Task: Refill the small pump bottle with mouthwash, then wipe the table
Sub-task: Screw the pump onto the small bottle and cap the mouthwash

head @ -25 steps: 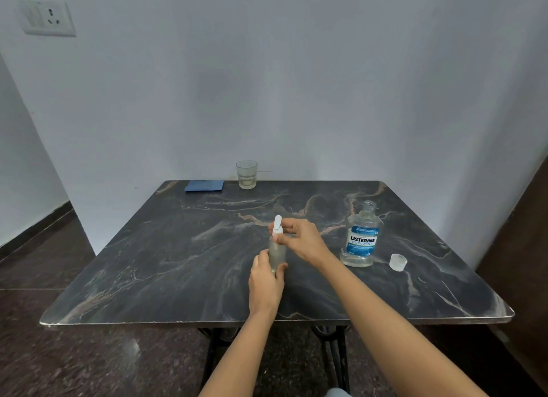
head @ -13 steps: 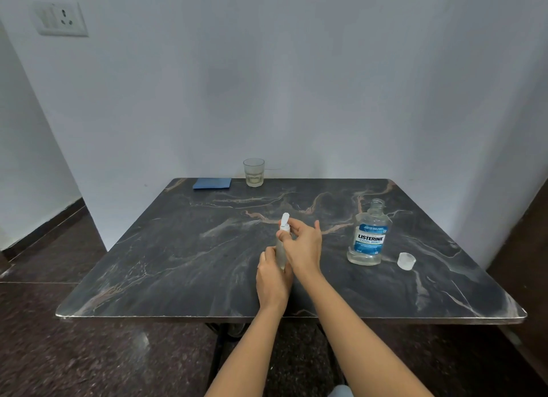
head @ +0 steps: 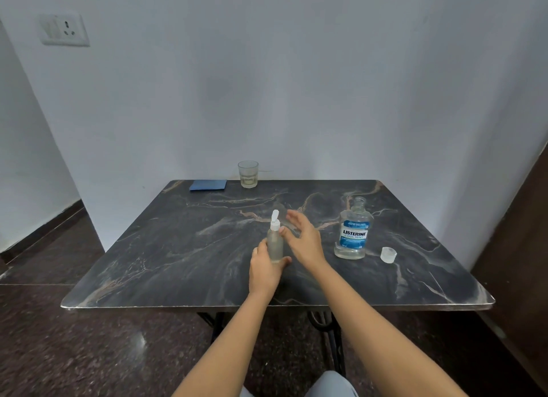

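Now left hand [head: 264,270] grips small pump bottle [head: 275,242] upright mid-table, pump head on; right hand [head: 305,239] open-fingered just beside it. Refill step looks done. Next: recap mouthwash bottle [head: 353,233] near right edge, fetch blue cloth [head: 208,185] from far edge.

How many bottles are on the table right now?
2. The small pump bottle stands at the middle of the table, held by the left hand. The mouthwash bottle stands uncapped to its right, near the loose cap. No others visible.

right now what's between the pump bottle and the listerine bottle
In the head view, the right hand is between the pump bottle and the Listerine bottle.
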Available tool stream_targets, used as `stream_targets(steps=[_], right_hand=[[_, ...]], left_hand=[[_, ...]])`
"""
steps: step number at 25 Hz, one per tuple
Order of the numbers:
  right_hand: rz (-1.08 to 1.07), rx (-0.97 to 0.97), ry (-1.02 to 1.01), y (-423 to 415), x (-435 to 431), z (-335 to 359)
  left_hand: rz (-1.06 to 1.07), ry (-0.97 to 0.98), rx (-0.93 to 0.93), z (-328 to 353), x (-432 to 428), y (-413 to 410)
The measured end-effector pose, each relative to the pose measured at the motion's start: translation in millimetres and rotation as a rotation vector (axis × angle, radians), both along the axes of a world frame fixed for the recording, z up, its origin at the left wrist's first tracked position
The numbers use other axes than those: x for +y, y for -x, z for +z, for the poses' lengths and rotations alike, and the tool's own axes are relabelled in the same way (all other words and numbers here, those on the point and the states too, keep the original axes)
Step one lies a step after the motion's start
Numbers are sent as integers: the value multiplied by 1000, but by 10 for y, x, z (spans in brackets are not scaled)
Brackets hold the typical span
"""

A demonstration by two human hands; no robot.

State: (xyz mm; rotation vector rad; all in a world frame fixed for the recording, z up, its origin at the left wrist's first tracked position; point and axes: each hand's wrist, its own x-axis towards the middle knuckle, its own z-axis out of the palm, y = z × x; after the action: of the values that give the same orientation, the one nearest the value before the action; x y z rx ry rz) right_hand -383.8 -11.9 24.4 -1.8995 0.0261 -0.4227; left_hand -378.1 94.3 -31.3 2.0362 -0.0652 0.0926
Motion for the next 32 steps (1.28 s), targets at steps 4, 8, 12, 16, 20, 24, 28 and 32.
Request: stream_targets(steps=[4,8,12,16,20,24,28,32], right_hand=[[-188,-75,69,277,-341,-228],[-442,2,304,584,-761,-418],[-651,17,422,617,-1376,-477],[-645,265,483,524,-1902,-458],[-460,335,463,377,-2127,-537],[-450,284,482,318,-2163,-609],[-527,75,144,340,-2050,-275],[-449,-68,-1,286,-2020,263]], left_hand=[[213,138,-218,18,-234,312],[148,202,-308,0,-636,524],[-18,139,-200,104,-988,476],[-139,130,-160,250,-1236,335],[-163,123,-168,428,-1425,210],[-220,99,-202,581,-1490,38],[-252,-9,-203,629,-1484,-90],[-258,-10,-207,598,-1482,-167]])
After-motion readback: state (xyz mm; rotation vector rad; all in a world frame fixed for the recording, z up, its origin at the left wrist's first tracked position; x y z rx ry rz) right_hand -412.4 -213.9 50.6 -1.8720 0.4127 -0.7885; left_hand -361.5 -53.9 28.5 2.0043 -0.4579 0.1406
